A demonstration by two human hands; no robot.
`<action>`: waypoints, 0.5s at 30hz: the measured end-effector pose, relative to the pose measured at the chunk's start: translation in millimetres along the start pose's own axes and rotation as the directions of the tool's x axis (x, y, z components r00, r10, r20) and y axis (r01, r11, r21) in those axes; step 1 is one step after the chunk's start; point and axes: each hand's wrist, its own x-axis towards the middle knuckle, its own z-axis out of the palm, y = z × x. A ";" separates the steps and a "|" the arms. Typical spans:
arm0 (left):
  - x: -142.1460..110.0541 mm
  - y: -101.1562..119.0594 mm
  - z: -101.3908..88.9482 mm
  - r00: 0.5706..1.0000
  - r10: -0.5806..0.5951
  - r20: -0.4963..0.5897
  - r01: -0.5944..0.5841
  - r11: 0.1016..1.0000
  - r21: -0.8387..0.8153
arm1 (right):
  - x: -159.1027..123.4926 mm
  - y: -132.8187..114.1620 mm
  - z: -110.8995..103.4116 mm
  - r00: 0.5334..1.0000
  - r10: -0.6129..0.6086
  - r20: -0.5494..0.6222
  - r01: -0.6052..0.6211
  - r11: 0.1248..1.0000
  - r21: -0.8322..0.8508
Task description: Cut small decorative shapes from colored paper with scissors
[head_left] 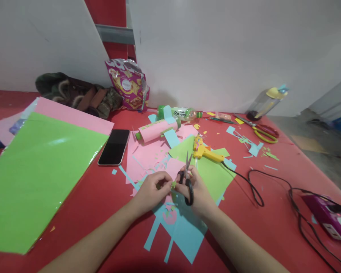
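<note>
My left hand pinches a tiny green paper piece between thumb and fingertips. My right hand is closed around black-handled scissors, whose blades point up and away from me; its fingertips come close to the green piece. Whether they also touch it I cannot tell. Beneath both hands lie light blue paper, pink paper and many small offcuts. Just beyond the scissors, a yellow glue gun rests on a green sheet.
A phone and a packet of green paper lie left. Behind are a pink-wrapped bottle, a green bottle and a snack bag. Larger scissors, a clear bottle, a cord and a purple power strip are right.
</note>
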 end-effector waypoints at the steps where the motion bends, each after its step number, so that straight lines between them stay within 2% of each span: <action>1: 0.1 0.4 -0.5 1.000 0.018 -0.018 -0.018 0.999 0.036 | 0.4 0.7 -0.4 1.000 -0.002 -0.007 0.002 1.000 0.001; 8: -1.0 3.6 -0.4 0.978 0.195 -0.081 -0.165 0.945 0.281 | 1.2 2.2 -0.6 0.999 0.003 -0.049 -0.003 1.000 0.004; 15: -3.1 -3.2 3.7 0.908 0.407 -0.099 -0.316 0.821 0.475 | 0.8 0.6 1.8 1.000 0.024 -0.020 -0.024 1.000 -0.014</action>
